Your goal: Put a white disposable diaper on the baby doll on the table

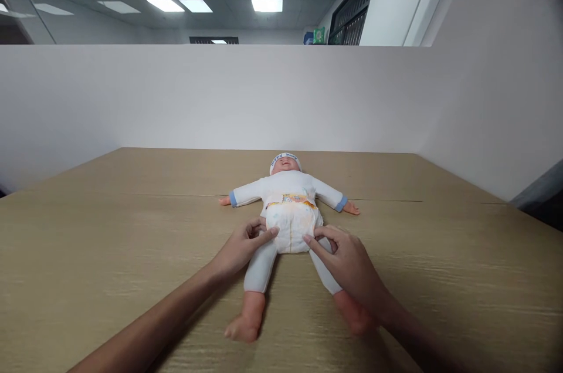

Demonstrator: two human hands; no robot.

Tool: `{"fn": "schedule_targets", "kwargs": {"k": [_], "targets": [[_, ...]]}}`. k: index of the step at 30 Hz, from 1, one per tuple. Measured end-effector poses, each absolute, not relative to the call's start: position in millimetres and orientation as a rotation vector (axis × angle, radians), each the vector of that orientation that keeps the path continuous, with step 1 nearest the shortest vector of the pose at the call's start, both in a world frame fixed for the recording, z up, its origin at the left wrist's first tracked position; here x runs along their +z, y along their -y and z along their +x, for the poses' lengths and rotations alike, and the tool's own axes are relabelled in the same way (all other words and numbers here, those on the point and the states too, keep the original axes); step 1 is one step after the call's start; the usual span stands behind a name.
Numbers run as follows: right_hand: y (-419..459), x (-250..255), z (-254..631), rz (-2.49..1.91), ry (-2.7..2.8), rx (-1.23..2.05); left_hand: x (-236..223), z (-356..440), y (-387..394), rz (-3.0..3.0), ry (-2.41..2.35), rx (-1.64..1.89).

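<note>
Diaper (290, 231) edges, hands (244, 244) (349, 257) perhaps pinching, wide tabletop (444, 255) alongside

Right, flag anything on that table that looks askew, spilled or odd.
One oddity: the diaper is on over the white outfit of the baby doll, rather than beneath it. I see no spill.

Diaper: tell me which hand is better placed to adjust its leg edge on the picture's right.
Likely the right hand: its thumb and finger are at that edge of the diaper, while the left hand is at the opposite edge.
</note>
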State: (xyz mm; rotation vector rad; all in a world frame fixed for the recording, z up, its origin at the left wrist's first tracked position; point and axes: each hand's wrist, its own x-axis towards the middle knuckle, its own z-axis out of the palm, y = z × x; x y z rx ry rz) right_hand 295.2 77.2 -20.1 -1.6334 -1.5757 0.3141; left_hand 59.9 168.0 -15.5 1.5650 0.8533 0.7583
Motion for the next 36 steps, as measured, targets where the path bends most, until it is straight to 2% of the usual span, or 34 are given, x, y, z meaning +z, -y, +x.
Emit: {"fn": "schedule_targets", "kwargs": {"k": [3,9,13,19,23,25,30,36], "targets": [[-79,-25,296,-1.599,1.568,0.269,-23,61,-169,1.572,-0.852,0.842],[-86,-35,303,-1.579,1.560,0.430,-26,61,-170,1.580,-0.906,0.884],[-78,-41,305,-1.512,1.600,0.405,-24,53,-166,1.674,-0.922,0.914],[-76,-62,330,-1.507,1.679,0.043,-31,17,-191,2.232,-0.875,0.992],[-126,-73,367,-1.535,1.801,-0.424,-41,13,-245,2.625,-0.873,1.069],[-160,-76,381,-1.598,1.803,-0.486,-44,21,-275,2.737,-0.964,1.131],[-219,-78,394,-1.739,1.782,-0.429,-48,43,-322,2.860,-1.251,0.902],[-219,-74,390,-1.836,1.782,-0.272,-49,44,-329,2.845,-1.329,0.816]]}}
